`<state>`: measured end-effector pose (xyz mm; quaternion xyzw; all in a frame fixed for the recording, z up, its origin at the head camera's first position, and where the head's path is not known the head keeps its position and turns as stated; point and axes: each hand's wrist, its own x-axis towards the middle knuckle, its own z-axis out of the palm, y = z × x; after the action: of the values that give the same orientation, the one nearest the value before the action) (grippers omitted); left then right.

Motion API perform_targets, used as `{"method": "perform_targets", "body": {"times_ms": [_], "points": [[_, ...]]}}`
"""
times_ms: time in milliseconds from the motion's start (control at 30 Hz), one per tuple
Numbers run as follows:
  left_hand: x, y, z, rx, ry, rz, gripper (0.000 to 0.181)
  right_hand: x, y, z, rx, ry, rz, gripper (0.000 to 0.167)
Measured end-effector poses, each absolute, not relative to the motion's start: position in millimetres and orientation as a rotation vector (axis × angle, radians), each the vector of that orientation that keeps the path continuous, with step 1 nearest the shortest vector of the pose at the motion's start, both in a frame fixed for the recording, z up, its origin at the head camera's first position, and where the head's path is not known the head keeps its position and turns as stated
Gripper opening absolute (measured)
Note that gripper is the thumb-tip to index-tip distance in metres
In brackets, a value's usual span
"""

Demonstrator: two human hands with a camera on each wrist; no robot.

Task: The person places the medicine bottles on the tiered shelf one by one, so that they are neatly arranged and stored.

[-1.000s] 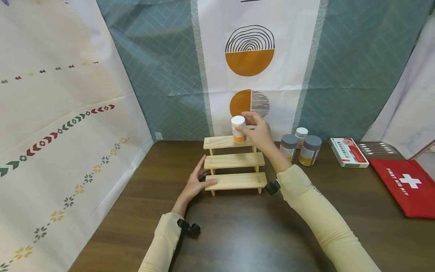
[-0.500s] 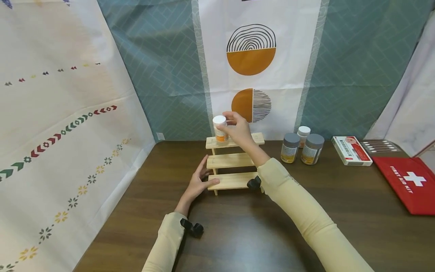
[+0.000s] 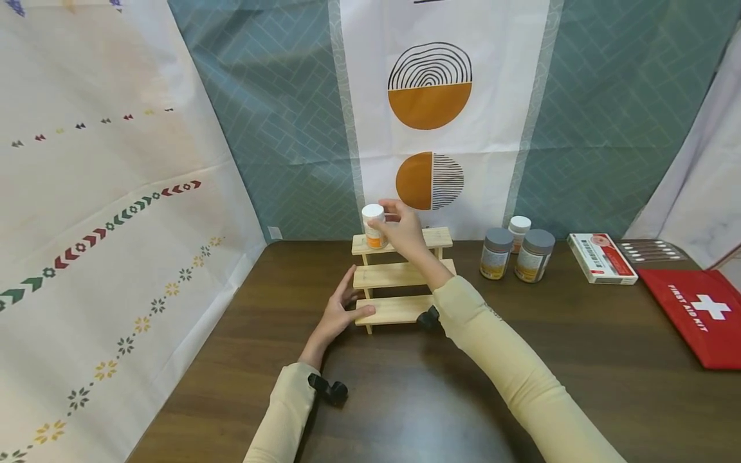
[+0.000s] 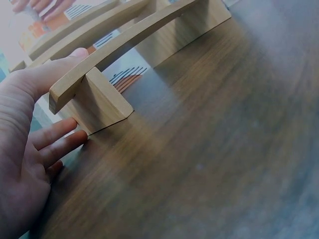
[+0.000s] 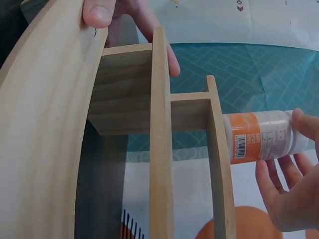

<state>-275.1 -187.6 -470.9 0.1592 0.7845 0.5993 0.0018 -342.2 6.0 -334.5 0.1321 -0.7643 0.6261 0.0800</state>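
Observation:
A three-step wooden rack [image 3: 395,274] stands on the brown table. At the left of its top step is a white pill bottle [image 3: 374,225] with an orange band and white cap. My right hand [image 3: 407,235] pinches this bottle near the cap; in the right wrist view the bottle [image 5: 261,135] has its base against the top step. My left hand [image 3: 336,315] holds the rack's left end. In the left wrist view its thumb [image 4: 60,67] lies over the bottom step, with fingertips against the side leg [image 4: 99,102].
Two grey-lidded jars [image 3: 496,253] and a smaller white-capped bottle [image 3: 519,233] stand right of the rack. Farther right lie a white-and-red medicine box [image 3: 602,258], a pack of cotton swabs [image 3: 651,250] and a red first aid pouch [image 3: 695,315]. Patterned cloth hangs behind.
My right hand has shifted the pill bottle left along the top step, then slightly lower in the last half second. My left hand stays at the rack's left end.

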Motion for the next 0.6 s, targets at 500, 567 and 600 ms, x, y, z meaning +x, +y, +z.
{"method": "perform_targets", "body": {"times_ms": [500,567,600], "points": [[-272,-187,-464,0.505,2.428,1.892,0.099,-342,6,-336,0.457,-2.314,1.838,0.05],[-268,-186,-458,0.514,2.415,1.883,0.098,-342,8,-335,0.461,-2.32,1.837,0.05],[-266,-185,-454,0.513,2.413,1.875,0.098,-342,9,-335,0.466,-2.323,1.841,0.051]]}}
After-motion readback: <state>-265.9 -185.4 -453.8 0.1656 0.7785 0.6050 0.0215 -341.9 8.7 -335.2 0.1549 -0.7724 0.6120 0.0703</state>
